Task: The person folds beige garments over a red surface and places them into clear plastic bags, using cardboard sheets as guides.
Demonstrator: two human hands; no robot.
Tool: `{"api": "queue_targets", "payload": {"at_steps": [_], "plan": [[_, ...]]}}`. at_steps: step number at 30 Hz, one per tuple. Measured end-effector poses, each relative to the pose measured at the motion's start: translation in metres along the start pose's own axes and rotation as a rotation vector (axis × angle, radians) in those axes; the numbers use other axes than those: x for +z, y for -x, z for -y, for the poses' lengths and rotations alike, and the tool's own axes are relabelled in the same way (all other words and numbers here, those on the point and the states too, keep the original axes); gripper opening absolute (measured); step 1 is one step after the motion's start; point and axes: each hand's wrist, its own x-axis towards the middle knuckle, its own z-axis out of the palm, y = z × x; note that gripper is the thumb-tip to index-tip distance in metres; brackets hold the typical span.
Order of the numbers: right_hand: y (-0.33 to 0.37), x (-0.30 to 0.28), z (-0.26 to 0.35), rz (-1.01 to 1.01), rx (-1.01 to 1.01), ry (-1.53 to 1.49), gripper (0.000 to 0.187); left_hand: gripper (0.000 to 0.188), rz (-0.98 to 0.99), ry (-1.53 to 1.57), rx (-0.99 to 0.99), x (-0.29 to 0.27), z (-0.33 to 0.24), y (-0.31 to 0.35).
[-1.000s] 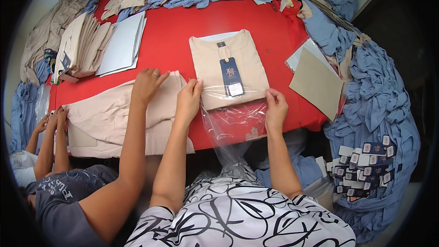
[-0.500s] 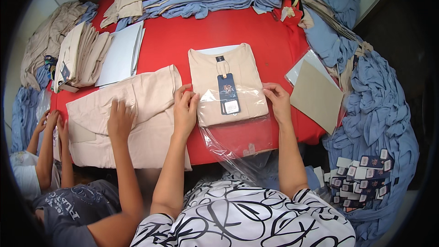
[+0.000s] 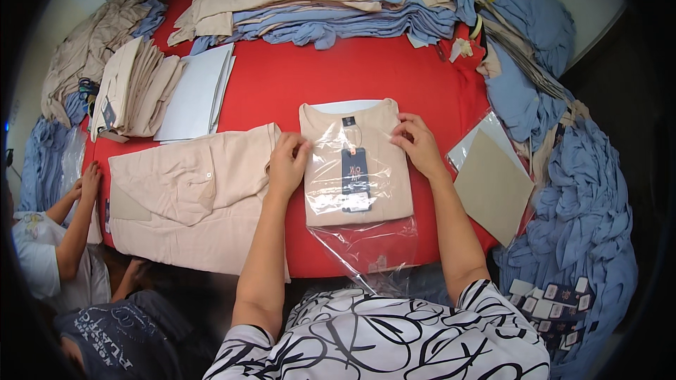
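In front of me a folded beige garment (image 3: 380,108) lies on the red table, a white sheet showing behind its neckline. A clear plastic bag (image 3: 387,243) encloses most of it, its loose end hanging over the near table edge. Through the film shows a dark blue hang tag (image 3: 355,169) on a loop. My left hand (image 3: 287,160) pinches the bag at the garment's left edge. At the upper right edge, my right hand (image 3: 415,142) has thumb and fingers closed on the bag. The film between my fingertips is hard to make out.
Left lies a spread beige garment (image 3: 239,218) with a grey board on it. Beyond are folded beige garments (image 3: 130,88) and white sheets (image 3: 197,91). A tan board (image 3: 493,186), blue fabric (image 3: 577,190) and tags (image 3: 556,309) are right. Two co-workers sit left, one's hands (image 3: 88,186) at the table edge.
The bag has come farther up over the garment and tag, and my hands have moved toward the neckline, the right one more. A co-worker's hand has left the spread beige garment.
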Motion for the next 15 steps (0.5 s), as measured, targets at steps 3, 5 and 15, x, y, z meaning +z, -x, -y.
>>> {"api": "queue_targets", "payload": {"at_steps": [3,5,15], "plan": [[-0.03,-0.014,-0.01,0.23,-0.148,0.086,0.015,0.017,0.205,-0.064,0.142,-0.005,0.007,-0.025],[-0.052,-0.02,-0.012,0.382,-0.15,0.162,0.015,0.016,0.472,-0.122,-0.073,-0.02,-0.009,-0.049],[-0.13,-0.049,-0.032,0.592,0.117,-0.14,0.015,0.026,0.327,-0.404,0.044,0.043,0.007,-0.171]]}}
